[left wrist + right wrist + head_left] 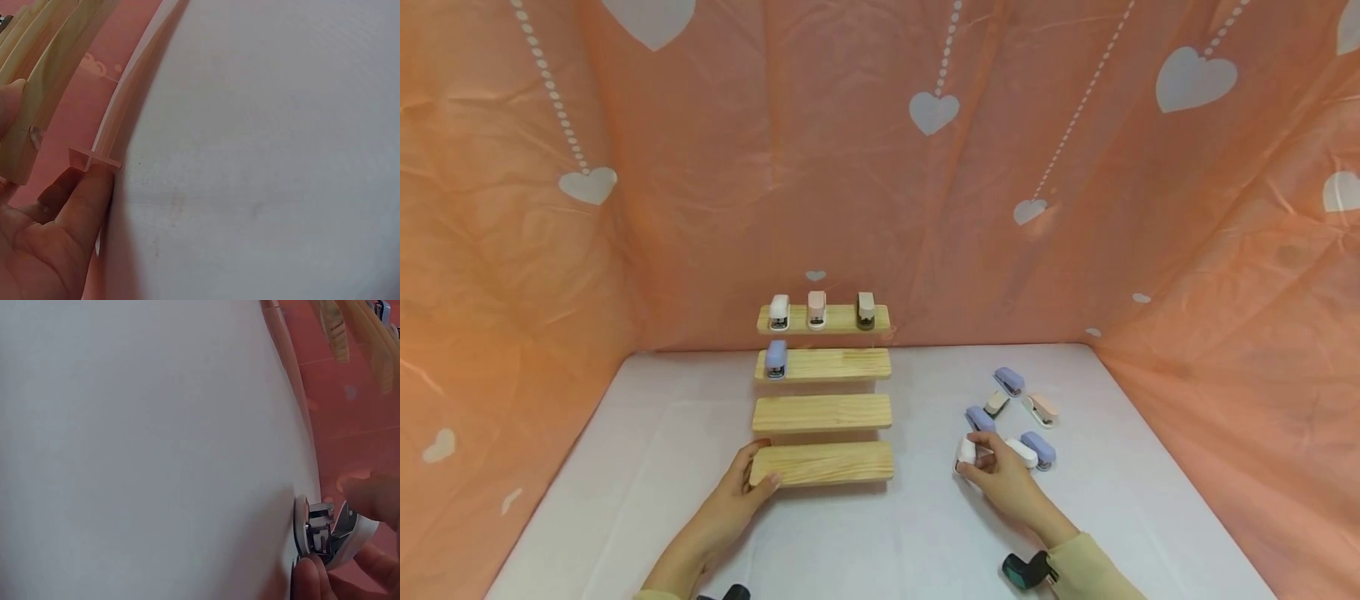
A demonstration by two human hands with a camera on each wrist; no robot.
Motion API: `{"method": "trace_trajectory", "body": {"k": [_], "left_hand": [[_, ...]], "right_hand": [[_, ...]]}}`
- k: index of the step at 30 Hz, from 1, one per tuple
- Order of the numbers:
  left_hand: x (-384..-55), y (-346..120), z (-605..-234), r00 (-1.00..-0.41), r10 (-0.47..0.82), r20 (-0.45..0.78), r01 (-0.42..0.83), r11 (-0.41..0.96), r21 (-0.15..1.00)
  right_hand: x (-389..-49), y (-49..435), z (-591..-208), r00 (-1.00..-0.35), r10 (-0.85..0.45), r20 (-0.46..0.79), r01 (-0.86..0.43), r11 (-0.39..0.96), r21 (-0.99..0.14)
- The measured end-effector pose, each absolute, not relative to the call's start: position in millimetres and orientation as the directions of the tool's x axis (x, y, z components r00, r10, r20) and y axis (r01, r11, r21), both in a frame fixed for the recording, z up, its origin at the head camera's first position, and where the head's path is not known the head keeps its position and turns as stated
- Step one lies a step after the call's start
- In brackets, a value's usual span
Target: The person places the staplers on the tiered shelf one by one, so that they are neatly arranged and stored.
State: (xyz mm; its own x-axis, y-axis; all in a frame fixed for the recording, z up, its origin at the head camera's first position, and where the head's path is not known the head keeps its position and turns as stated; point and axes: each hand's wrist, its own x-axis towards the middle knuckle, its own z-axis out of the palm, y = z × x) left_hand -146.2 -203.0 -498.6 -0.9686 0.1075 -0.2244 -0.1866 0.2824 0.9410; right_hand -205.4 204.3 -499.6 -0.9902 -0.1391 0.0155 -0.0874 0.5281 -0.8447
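My left hand (733, 496) grips the left end of the lowest board of a wooden tiered rack (822, 464). In the left wrist view, the thumb lies on the wood and other fingers touch a small clear piece (84, 159) underneath. To the right, my right hand (1007, 483) pinches a white stapler (966, 452) at the table. The right wrist view shows this stapler (353, 540) between thumb and fingers, its metal front visible. A white (779, 312), a pink (816, 309) and a beige stapler (866, 310) stand on the top board; a lavender stapler (776, 359) stands on the second.
Several loose staplers lie around my right hand: lavender ones (1010, 381), a pink one (1042, 409), a beige one (997, 404) and a white one (1022, 452). The white table (700, 392) is bordered by an orange curtain (850, 192) with hearts.
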Motion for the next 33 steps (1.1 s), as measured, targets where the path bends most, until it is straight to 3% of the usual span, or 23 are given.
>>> {"method": "trace_trajectory", "body": {"k": [18,33], "left_hand": [[-146,-203,-499,-0.974,0.103,-0.204,-0.165,0.301,0.939],[-143,-202,-497,-0.975,0.089,-0.202,-0.164,0.323,0.932]], "right_hand": [[-211,190,-494,-0.995,-0.092,-0.026,-0.034,0.591,-0.806],[-223,155,-453,-0.985,-0.145,0.088,-0.153,0.535,-0.831]]}}
